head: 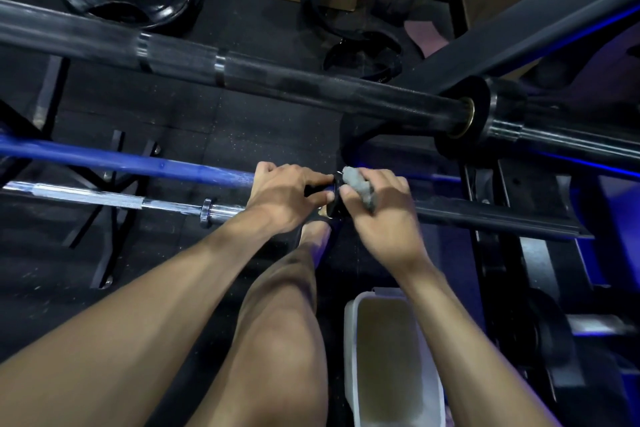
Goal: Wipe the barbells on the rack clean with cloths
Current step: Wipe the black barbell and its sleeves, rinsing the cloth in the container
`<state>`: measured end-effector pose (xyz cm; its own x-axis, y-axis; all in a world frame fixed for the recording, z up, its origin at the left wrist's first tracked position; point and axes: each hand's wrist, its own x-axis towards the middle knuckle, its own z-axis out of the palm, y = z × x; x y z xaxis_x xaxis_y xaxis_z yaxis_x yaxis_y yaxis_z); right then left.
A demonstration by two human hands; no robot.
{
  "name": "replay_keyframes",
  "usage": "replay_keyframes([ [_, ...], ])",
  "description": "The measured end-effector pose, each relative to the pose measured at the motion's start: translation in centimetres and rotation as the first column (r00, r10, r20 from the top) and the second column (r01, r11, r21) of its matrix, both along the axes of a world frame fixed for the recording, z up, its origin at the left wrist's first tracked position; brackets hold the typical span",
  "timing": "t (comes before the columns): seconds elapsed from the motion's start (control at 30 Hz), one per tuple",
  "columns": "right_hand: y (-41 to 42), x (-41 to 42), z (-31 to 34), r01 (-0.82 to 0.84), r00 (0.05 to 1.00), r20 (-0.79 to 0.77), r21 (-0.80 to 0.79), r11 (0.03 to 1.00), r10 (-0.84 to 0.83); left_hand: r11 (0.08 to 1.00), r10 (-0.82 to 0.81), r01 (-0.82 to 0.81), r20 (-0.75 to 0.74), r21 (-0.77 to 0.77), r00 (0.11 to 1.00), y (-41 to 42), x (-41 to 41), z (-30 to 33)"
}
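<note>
Head view: the left hand (284, 196) grips the blue barbell (138, 159) by its collar on the rack, while the right hand (377, 208) pinches a soft grey cloth (360, 185) against it. The bar looks heavy and stiff; steadying it near the collar seems wise.

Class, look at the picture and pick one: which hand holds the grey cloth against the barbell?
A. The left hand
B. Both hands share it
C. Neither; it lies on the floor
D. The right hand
D: the grey cloth is bunched in the fingers of the right hand at the collar of the blue barbell, while the left hand grips the bar beside it without any cloth.
</note>
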<state>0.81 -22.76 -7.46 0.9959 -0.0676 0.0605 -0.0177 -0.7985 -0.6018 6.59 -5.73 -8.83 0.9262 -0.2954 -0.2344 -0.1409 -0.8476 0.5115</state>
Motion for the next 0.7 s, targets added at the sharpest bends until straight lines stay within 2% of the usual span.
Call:
replay_keyframes([
  [0.1,-0.3,-0.9,0.2,-0.024,1.000,0.017,-0.069,0.997,0.025,1.000,-0.007,0.007,-0.009,0.006,1.000,0.1,0.0,0.2],
  [0.2,-0.3,-0.1,0.2,0.037,0.994,-0.094,-0.168,0.985,-0.053,1.000,-0.009,0.009,-0.008,0.000,1.000,0.1,-0.1,0.3],
  [0.3,0.2,2.0,0.5,0.031,0.970,-0.235,-0.111,0.993,-0.056,1.000,-0.013,0.013,0.005,0.014,1.000,0.0,0.0,0.2],
  [0.4,-0.4,4.2,1.0,-0.003,0.918,-0.395,0.052,0.999,0.023,1.000,-0.010,0.010,0.007,0.019,1.000,0.0,-0.1,0.0],
  [0.5,-1.1,5.4,1.5,-0.029,0.902,-0.418,0.195,0.980,0.110,1.000,-0.005,0.005,-0.004,0.017,1.000,0.0,-0.2,0.4],
  [0.6,-0.9,6.6,1.9,0.021,0.920,-0.389,0.159,0.987,0.043,1.000,0.004,-0.005,-0.021,-0.025,1.000,0.0,-0.4,1.0],
  [0.7,-0.8,7.0,2.1,0.072,0.891,-0.453,0.157,0.985,0.007,0.999,0.013,-0.015,-0.033,-0.052,0.999,0.2,-0.4,1.3],
])
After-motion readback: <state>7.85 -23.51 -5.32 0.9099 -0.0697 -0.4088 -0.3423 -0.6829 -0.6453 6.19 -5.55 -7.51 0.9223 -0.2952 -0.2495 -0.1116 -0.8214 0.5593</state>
